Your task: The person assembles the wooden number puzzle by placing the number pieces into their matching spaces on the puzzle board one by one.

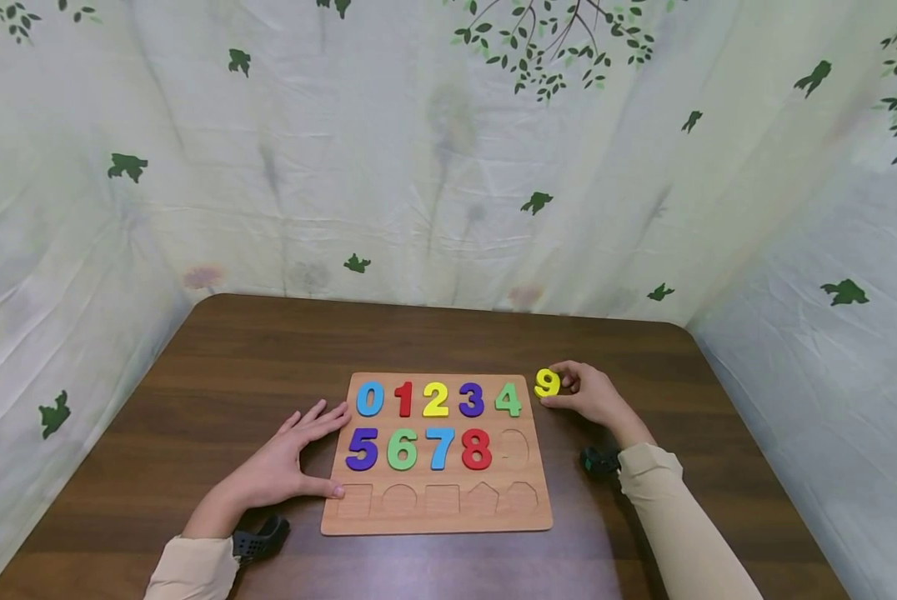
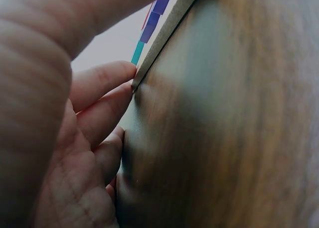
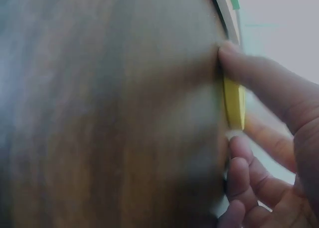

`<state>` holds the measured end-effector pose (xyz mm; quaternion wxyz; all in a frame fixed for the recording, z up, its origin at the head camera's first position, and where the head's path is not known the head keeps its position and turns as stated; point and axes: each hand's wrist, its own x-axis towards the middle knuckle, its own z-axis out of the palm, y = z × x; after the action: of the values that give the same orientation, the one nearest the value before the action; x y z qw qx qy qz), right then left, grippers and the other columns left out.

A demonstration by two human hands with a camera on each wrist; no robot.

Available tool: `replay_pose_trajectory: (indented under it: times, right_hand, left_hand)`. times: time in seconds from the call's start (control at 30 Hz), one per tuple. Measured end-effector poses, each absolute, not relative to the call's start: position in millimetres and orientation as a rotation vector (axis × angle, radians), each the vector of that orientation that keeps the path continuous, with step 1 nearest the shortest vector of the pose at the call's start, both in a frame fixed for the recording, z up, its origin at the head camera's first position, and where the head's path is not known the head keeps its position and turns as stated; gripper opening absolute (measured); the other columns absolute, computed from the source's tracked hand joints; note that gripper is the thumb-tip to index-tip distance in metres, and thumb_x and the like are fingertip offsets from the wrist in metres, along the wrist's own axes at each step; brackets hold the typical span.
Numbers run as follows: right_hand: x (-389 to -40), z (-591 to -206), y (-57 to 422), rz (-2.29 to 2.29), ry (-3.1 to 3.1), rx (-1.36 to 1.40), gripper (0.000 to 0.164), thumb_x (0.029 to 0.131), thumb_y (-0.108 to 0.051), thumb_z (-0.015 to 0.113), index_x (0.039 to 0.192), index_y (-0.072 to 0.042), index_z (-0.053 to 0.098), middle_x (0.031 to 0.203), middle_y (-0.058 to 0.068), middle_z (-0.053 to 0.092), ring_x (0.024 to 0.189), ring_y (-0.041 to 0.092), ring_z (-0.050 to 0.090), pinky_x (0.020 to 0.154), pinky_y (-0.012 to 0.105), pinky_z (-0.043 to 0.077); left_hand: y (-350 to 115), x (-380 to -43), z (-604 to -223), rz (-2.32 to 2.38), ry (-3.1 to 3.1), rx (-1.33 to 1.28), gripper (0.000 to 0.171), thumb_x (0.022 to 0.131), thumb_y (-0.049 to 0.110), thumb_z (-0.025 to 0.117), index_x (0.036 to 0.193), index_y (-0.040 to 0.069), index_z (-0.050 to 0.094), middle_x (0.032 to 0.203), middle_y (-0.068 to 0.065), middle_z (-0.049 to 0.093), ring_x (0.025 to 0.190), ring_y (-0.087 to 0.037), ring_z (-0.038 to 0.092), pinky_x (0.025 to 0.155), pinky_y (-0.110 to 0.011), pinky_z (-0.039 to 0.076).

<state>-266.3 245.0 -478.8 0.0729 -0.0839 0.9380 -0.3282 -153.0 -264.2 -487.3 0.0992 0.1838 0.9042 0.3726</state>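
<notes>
A wooden number puzzle board (image 1: 437,523) lies on the table, bearing colourful digits in two rows. The left hand (image 1: 294,458) is spread at the board's left side, its fingertips at the upper left edge and its thumb on the lower left part. In the left wrist view the fingers (image 2: 102,83) meet the board's edge (image 2: 164,38). Just right of the board's upper corner, the right hand (image 1: 594,400) pinches a yellow number 9 (image 1: 547,383) between thumb and fingers. That yellow piece also shows edge-on in the right wrist view, low at the tabletop.
The brown wooden table (image 1: 268,350) has rounded far corners. Outlined recesses show in the board's bottom row, and a rounded one lies right of the red 8 (image 1: 476,450). A pale curtain (image 1: 388,167) with leaf and bird prints hangs behind and at both sides.
</notes>
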Motion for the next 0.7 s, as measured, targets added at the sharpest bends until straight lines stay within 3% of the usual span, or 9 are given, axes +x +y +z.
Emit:
replay_pose_trajectory:
  times: [0.7]
  right_hand:
    - [-255,-480,252,-1.05,2.832,-0.287,0.061,0.085,-0.036,0.094,0.133,-0.005,0.071,0.111,0.01,0.067,0.095,0.021,0.06,0.084,0.029,0.053]
  left_hand:
    - [-265,-153,-488,1.11,2.671,0.548,0.108,0.073,0.052,0.097,0.163,0.017,0.049,0.175,-0.01,0.037,0.166,-0.051,0.012,0.129,-0.076,0.002]
